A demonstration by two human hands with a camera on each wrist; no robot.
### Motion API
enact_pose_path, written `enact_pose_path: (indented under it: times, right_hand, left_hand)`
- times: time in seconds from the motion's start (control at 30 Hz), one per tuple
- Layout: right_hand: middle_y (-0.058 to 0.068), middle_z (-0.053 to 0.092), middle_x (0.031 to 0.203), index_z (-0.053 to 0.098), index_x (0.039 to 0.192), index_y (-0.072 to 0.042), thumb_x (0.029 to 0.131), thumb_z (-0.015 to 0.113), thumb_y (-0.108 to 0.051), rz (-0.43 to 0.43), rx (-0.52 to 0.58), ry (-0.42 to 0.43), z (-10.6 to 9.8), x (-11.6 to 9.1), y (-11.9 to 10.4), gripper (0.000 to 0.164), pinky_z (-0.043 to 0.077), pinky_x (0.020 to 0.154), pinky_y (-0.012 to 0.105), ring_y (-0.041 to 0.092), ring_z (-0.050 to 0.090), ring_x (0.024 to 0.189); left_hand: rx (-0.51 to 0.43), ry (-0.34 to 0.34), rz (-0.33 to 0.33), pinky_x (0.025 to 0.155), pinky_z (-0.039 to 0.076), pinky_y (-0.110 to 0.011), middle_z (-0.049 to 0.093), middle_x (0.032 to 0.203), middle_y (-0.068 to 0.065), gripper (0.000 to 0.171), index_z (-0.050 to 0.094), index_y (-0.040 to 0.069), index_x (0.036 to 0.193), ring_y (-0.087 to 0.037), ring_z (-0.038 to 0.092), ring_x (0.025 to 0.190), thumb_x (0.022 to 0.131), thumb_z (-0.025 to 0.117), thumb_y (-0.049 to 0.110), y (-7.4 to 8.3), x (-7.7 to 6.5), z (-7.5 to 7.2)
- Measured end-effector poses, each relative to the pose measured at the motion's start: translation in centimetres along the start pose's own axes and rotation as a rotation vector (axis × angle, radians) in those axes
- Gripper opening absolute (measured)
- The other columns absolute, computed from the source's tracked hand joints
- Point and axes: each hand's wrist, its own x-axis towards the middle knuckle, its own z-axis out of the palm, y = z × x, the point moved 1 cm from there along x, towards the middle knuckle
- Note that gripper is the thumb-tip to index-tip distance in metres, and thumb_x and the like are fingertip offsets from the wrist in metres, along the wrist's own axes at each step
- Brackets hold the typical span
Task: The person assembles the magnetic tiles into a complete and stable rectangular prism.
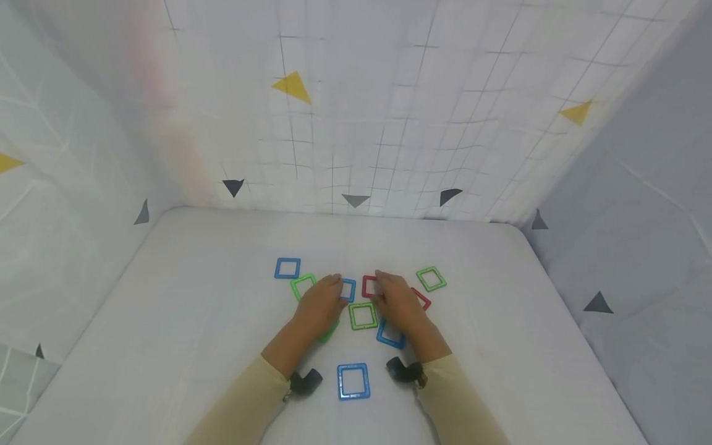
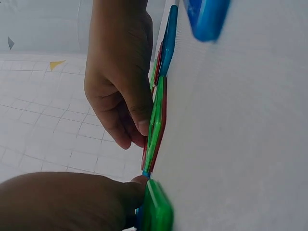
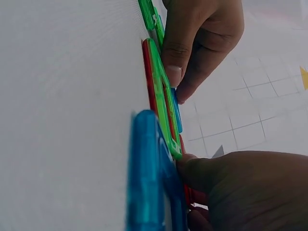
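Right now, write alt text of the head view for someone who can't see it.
A person's left grip holds a blue square frame and the right grip a red frame, close together on a white table. A green frame lies just nearer the wearer; other coloured frames lie scattered around.

The left hand point(image 1: 319, 304) and right hand point(image 1: 399, 301) each pinch, fingertips point(image 1: 336, 279) angled inward toward the other hand, left forearm point(image 1: 245, 398) and right forearm point(image 1: 459, 398) slanting outward behind.
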Motion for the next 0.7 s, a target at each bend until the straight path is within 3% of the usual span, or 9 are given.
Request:
enact_pose_path:
  times: [0.2, 0.7]
  right_hand:
    - [0.003, 0.049, 0.149, 0.049, 0.147, -0.018, 0.092, 0.071, -0.032, -0.017, -0.02, -0.02, 0.16, 0.13, 0.17, 0.061, 0.043, 0.111, 0.043, 0.026, 0.042, 0.141]
    - [0.003, 0.047, 0.147, 0.051, 0.144, -0.018, 0.094, 0.069, -0.031, -0.069, -0.017, -0.049, 0.2, 0.46, 0.42, 0.055, 0.046, 0.108, 0.041, 0.024, 0.043, 0.137]
  left_hand:
    - [-0.065, -0.018, -0.059, 0.112, 0.042, -0.041, 0.054, 0.146, -0.008, 0.056, 0.05, 0.007, 0.143, -0.026, 0.046, 0.14, 0.095, 0.068, 0.03, 0.07, 0.11, -0.18]
    - [-0.067, 0.006, -0.053, 0.111, 0.044, -0.041, 0.056, 0.142, -0.009, 0.051, 0.056, 0.007, 0.138, -0.027, 0.047, 0.138, 0.094, 0.069, 0.029, -0.01, 0.33, -0.16]
